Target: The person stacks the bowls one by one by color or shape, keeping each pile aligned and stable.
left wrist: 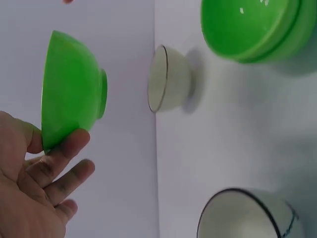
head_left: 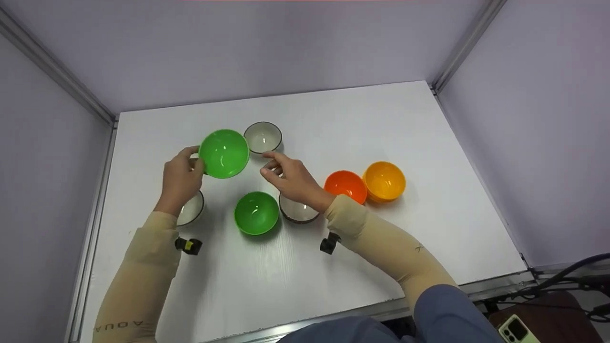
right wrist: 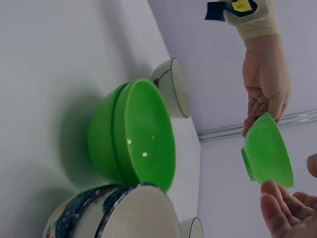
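My left hand pinches a light green bowl by its left rim, thumb on one side and fingers on the other. Seen from the left wrist, this bowl hangs above the table, tipped on its side. My right hand has its fingers loosely spread, a small gap from the bowl's right side in the head view. From the right wrist, its fingertips are right at the bowl's lower edge. Below stand two nested green bowls, beside patterned white bowls partly hidden under my right hand.
A dark-rimmed white bowl stands behind my hands, and another white bowl shows beside my left wrist. To the right are a red-orange bowl and stacked yellow-orange bowls. Walls enclose the white table at back and sides.
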`<state>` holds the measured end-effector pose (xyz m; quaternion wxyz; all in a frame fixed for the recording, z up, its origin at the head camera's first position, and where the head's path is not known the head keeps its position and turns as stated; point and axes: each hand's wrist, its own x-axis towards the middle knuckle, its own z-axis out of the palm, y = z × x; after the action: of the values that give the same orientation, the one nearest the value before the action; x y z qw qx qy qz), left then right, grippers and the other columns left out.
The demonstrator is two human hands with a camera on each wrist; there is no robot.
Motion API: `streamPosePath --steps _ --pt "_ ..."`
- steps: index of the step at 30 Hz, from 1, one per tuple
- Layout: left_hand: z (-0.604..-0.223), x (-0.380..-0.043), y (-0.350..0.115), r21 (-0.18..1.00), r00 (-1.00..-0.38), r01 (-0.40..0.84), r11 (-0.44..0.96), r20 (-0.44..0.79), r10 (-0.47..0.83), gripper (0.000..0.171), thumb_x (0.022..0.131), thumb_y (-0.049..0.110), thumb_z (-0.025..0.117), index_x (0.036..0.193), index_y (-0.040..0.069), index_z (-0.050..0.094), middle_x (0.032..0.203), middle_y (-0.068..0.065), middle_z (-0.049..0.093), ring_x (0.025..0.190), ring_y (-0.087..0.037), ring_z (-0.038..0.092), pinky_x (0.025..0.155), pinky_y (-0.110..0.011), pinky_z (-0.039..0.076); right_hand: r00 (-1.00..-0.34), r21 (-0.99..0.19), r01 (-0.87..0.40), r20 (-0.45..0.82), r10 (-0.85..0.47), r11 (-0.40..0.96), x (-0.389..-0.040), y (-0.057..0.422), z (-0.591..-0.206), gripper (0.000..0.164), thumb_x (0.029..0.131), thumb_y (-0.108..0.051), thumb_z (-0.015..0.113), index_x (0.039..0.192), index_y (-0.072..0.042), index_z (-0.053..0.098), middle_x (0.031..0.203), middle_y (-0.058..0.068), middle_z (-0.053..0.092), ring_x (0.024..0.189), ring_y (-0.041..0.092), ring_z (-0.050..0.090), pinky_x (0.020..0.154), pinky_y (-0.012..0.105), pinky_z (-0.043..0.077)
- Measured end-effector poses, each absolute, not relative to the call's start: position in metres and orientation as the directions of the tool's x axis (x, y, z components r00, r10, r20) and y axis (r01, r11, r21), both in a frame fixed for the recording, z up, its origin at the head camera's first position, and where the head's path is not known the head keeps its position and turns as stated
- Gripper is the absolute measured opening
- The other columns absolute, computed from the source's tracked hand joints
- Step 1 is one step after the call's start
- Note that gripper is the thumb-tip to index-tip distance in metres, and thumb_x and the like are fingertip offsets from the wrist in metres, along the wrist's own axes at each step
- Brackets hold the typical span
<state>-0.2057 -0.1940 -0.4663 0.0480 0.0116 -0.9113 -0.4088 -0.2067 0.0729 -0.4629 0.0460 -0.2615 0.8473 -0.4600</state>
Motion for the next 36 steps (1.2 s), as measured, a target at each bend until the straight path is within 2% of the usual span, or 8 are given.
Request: streamPosePath --steps 4,9,13,19,22,26,29,36 --pt "-0.464 -0.192 -0.183 0.761 -0.992 0.089 0.643 0.124 -0.010 0.038 0.094 0.018 0.042 0.130 0.004 0.048 0.090 -0.011 0.067 0.066 -0.017 0.059 0.055 -0.029 0.046 -0.882 -0.908 -0.311 0.166 -0.441 0.281 -0.206 0.070 -0.458 0.043 0.095 -0.034 0.048 0.131 -0.012 0.043 0.104 0.001 0.062 0.077 0.017 0.063 0.068 0.031 0.052" --pt "-0.458 -0.178 -0.174 0.741 -0.979 0.160 0.652 0.203 0.010 0.035 0.093 0.016 0.045 0.126 0.006 0.052 0.083 -0.008 0.068 0.057 -0.015 0.053 0.047 -0.025 0.041 -0.885 -0.949 -0.269 0.177 -0.430 0.162 -0.194 0.068 -0.440 0.039 0.097 -0.023 0.045 0.132 -0.008 0.042 0.108 0.007 0.061 0.075 0.028 0.063 0.065 0.035 0.053" --pt "-0.456 -0.169 -0.171 0.712 -0.961 0.209 0.670 0.278 0.004 0.035 0.091 0.014 0.046 0.124 0.006 0.054 0.076 -0.007 0.068 0.047 -0.014 0.049 0.042 -0.024 0.038 -0.865 -0.946 -0.295 0.205 -0.459 0.134 -0.186 0.068 -0.429 0.039 0.096 -0.016 0.045 0.132 -0.001 0.041 0.107 0.015 0.061 0.074 0.026 0.064 0.065 0.035 0.053" --pt "-0.465 -0.156 -0.167 0.685 -0.947 0.276 0.674 0.313 0.069 0.044 0.089 0.012 0.050 0.132 0.004 0.046 0.071 -0.005 0.066 0.040 -0.011 0.043 0.040 -0.025 0.036 -0.852 -0.931 -0.318 0.196 -0.486 0.181 -0.193 0.068 -0.452 0.042 0.094 -0.015 0.051 0.133 -0.004 0.043 0.105 0.014 0.062 0.074 0.021 0.064 0.065 0.036 0.054" --pt "-0.470 -0.147 -0.165 0.689 -0.953 0.272 0.672 0.289 0.089 0.052 0.089 0.023 0.058 0.135 0.003 0.041 0.069 -0.003 0.064 0.042 -0.011 0.044 0.042 -0.026 0.038 -0.853 -0.915 -0.325 0.175 -0.492 0.238 -0.197 0.069 -0.467 0.040 0.093 -0.020 0.052 0.132 -0.010 0.046 0.099 0.006 0.064 0.076 0.021 0.063 0.065 0.030 0.053" --pt "-0.478 -0.134 -0.162 0.677 -0.960 0.256 0.690 0.262 0.099 0.085 0.073 0.044 0.073 0.137 0.001 0.035 0.070 -0.003 0.060 0.054 -0.014 0.049 0.049 -0.029 0.041 -0.850 -0.870 -0.361 0.160 -0.502 0.335 -0.196 0.071 -0.474 0.039 0.094 -0.029 0.051 0.130 -0.014 0.049 0.093 -0.003 0.065 0.076 0.012 0.062 0.064 0.025 0.051" --pt "-0.486 -0.124 -0.160 0.666 -0.960 0.257 0.700 0.260 0.106 0.105 0.060 0.049 0.080 0.138 -0.001 0.031 0.072 -0.003 0.059 0.063 -0.014 0.052 0.054 -0.031 0.041 -0.849 -0.831 -0.390 0.158 -0.504 0.396 -0.194 0.071 -0.478 0.038 0.094 -0.032 0.050 0.128 -0.016 0.051 0.091 -0.007 0.065 0.074 0.005 0.060 0.064 0.023 0.050" --pt "-0.505 -0.104 -0.153 0.638 -0.944 0.276 0.718 0.321 0.078 0.107 0.058 0.045 0.083 0.138 -0.002 0.031 0.082 -0.002 0.055 0.070 -0.013 0.052 0.057 -0.029 0.042 -0.813 -0.745 -0.469 0.154 -0.562 0.474 -0.189 0.071 -0.487 0.036 0.093 -0.029 0.051 0.125 -0.013 0.050 0.087 -0.006 0.066 0.073 0.003 0.058 0.065 0.021 0.048"
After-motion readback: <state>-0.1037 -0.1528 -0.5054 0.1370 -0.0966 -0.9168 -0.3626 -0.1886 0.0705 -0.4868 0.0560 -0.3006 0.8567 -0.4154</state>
